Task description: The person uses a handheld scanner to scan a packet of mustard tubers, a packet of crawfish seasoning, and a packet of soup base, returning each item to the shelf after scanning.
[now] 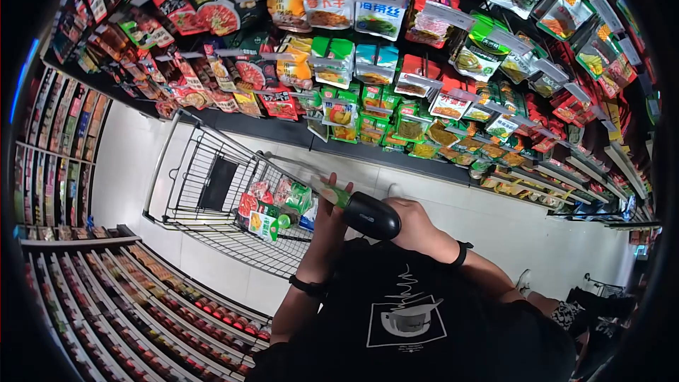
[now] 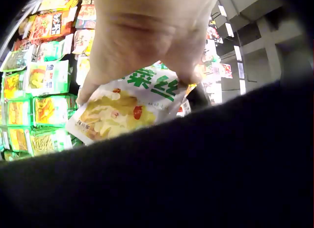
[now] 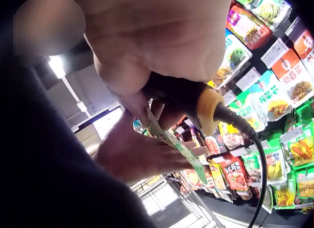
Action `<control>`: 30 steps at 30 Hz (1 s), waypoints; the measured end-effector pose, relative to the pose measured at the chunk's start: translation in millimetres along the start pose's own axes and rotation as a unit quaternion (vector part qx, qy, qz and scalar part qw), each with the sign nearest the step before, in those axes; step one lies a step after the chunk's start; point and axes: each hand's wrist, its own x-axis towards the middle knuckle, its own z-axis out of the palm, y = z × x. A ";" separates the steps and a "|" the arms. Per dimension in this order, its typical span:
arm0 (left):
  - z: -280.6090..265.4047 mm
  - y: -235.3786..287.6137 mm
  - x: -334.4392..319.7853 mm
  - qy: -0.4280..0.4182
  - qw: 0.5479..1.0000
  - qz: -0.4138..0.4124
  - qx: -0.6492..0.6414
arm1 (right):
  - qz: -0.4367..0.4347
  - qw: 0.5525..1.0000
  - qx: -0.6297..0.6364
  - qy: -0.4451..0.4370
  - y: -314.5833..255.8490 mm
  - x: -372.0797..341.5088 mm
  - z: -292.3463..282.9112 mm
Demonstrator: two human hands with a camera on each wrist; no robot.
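Note:
A white food packet with green characters [image 2: 122, 110] is held by my left hand [image 2: 147, 41], its fingers and thumb at opposite edges. From the head view, the left hand [image 1: 329, 230] is beside the front of a black rounded handheld device [image 1: 371, 216], and only a green-and-white part of the packet [image 1: 334, 195] shows. My right hand [image 1: 417, 226] grips that device from behind. In the right wrist view, the packet [image 3: 181, 148] is edge-on between the left hand [image 3: 135, 154] and the device, whose tan ring and black cable [image 3: 260, 159] hang below my right hand [image 3: 162, 37].
A wire shopping cart [image 1: 205, 223] holding several packets [image 1: 264, 225] stands on the left, before the hanging packet racks [image 1: 339, 64]. Stocked shelves [image 1: 127, 297] line the lower left. Another person's legs [image 1: 559, 304] are at the lower right, on the pale tiled floor [image 1: 495, 223].

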 end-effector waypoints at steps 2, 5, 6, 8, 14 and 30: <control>2.3 -0.3 16.0 0.047 0.998 0.038 0.027 | -0.032 0.999 0.022 0.003 18.2 8.0 -6.9; 19.6 20.3 44.7 0.140 0.982 0.092 0.088 | 0.052 0.978 0.202 -0.025 63.1 19.6 -15.7; 17.8 20.7 51.1 0.138 0.975 0.131 0.113 | 0.083 0.953 0.292 -0.027 73.9 25.1 -21.1; 33.5 40.3 55.1 0.182 0.936 0.086 0.289 | 0.111 0.963 0.235 -0.065 78.0 44.2 -59.7; 77.8 52.8 108.0 0.072 0.888 0.018 0.453 | 0.148 0.958 0.213 -0.122 146.0 63.2 -119.2; -75.8 19.7 260.6 0.175 0.836 0.054 0.517 | 0.110 0.981 0.094 -0.127 234.9 67.2 -189.1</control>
